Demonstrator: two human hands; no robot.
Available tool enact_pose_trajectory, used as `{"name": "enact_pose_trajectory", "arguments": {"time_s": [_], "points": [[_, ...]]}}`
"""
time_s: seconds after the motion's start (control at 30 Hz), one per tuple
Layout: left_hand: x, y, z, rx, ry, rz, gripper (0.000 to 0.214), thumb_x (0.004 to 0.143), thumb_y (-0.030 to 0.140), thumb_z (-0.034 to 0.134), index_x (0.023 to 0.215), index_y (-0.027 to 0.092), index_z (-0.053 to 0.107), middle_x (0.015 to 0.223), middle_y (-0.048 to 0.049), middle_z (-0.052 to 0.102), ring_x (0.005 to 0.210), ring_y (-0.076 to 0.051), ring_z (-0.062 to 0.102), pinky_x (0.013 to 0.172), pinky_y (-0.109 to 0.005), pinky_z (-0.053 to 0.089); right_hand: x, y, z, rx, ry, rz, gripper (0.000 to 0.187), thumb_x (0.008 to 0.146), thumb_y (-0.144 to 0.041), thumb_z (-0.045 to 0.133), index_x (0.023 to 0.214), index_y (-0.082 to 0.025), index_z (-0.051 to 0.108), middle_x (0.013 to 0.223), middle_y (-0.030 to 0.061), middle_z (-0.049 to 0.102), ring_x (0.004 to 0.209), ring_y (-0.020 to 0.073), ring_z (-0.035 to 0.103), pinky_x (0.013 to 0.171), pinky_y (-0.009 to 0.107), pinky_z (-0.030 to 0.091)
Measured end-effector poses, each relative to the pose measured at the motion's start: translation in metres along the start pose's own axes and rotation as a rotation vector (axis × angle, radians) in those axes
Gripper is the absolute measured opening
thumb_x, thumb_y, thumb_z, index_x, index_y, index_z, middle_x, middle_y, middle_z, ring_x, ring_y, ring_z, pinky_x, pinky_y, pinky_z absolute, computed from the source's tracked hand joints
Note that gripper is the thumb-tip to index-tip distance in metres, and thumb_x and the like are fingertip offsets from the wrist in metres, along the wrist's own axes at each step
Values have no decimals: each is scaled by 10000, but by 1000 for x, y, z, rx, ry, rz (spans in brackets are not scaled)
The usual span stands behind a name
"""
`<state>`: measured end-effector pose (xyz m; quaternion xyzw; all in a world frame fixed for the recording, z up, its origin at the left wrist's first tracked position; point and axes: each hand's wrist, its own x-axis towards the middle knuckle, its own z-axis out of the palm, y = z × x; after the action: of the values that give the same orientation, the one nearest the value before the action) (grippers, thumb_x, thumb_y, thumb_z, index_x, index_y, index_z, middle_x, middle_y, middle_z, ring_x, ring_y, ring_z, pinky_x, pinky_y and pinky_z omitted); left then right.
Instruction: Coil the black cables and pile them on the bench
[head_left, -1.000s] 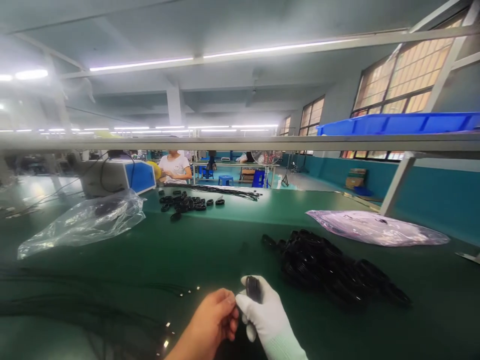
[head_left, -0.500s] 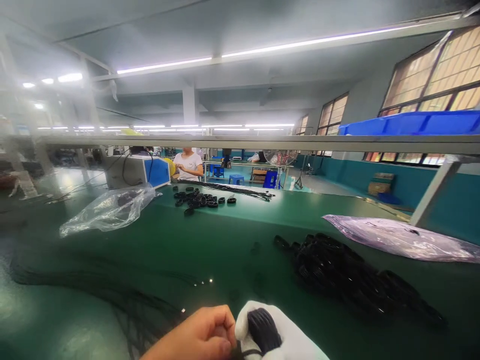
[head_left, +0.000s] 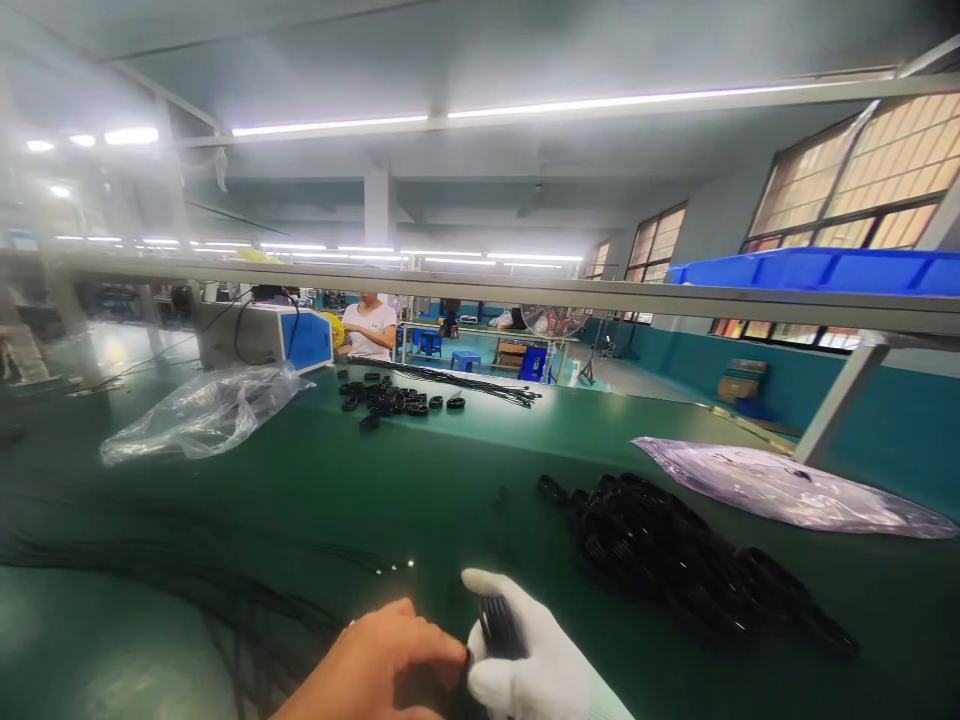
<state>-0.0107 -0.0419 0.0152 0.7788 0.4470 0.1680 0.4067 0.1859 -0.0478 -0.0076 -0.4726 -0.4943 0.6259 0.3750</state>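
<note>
In my white-gloved right hand (head_left: 544, 650) is a small coil of black cable (head_left: 501, 628), its strands bunched between the thumb and the curled fingers. The index finger of that hand is raised along the coil's far side. Close against it on the left, my bare left hand (head_left: 382, 655) has its fingers bent together at a dark bit of the cable by the coil; the lower fingers are partly cut off by the frame's edge. Loose black cables (head_left: 247, 600) with small bright ends lie to the left on the green table (head_left: 420, 480).
To the right lies a heap of black coils (head_left: 660, 555), with a pinkish plastic bag (head_left: 787, 485) behind it. Farther back are smaller coils (head_left: 390, 398), straight cables (head_left: 480, 382), a clear bag (head_left: 210, 410) and a blue-grey machine (head_left: 266, 335). Beyond it, a person (head_left: 369, 328) is at work.
My right index finger has lifted off the coil and stretched out, and the coil has turned in the glove. My left hand has shifted slightly left, its index finger extended toward the coil.
</note>
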Motion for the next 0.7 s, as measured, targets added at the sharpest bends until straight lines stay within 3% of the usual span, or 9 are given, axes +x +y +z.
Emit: {"name": "enact_pose_trajectory", "arguments": {"time_s": [0.13,0.23,0.3,0.43,0.57,0.63,0.7], "points": [[2,3,-2,-75,28,-110,732,600,156,706,1272,380,524,1167,38,631,1001,-224,536,890,-298,385,14,33,-3,-50,38,-46,967,518,-84,691,1401,-177,309,755,-4,639,737,184,614,685,294,458],[5,12,5,-20,13,-90,715,600,176,707,1264,367,522,1152,2,617,986,-237,545,879,-316,401,25,52,-2,-157,132,-134,1010,438,-96,761,1370,-221,394,927,41,656,923,253,604,829,343,442],[8,18,8,88,10,-104,642,597,240,721,1213,327,562,1100,-41,616,953,-263,557,858,-353,415,29,56,1,-202,159,-141,971,441,-117,758,1348,-236,431,952,53,655,940,276,596,837,360,437],[19,15,3,221,-51,-136,542,524,330,756,1048,254,643,956,-57,638,821,-274,579,731,-352,451,19,36,11,-322,184,-162,815,494,-106,664,1282,-229,496,832,29,652,814,245,601,776,337,435],[28,-1,-3,32,-220,-37,230,668,257,565,853,243,702,786,13,696,645,-179,576,569,-243,425,1,2,17,-567,201,-221,386,526,-98,572,885,-231,617,707,-20,572,674,167,516,631,272,391],[28,-6,0,-16,-199,-30,287,682,178,444,778,241,707,725,26,706,612,-157,582,531,-222,405,-5,-6,17,-423,151,-250,277,529,-97,596,776,-223,590,779,-10,568,682,153,492,603,257,378],[26,-6,6,28,-132,-59,269,644,151,420,663,223,679,649,18,693,563,-150,578,489,-218,379,-9,-6,15,-98,43,-264,249,551,-121,654,774,-216,594,977,27,588,742,157,521,627,259,401]]}}
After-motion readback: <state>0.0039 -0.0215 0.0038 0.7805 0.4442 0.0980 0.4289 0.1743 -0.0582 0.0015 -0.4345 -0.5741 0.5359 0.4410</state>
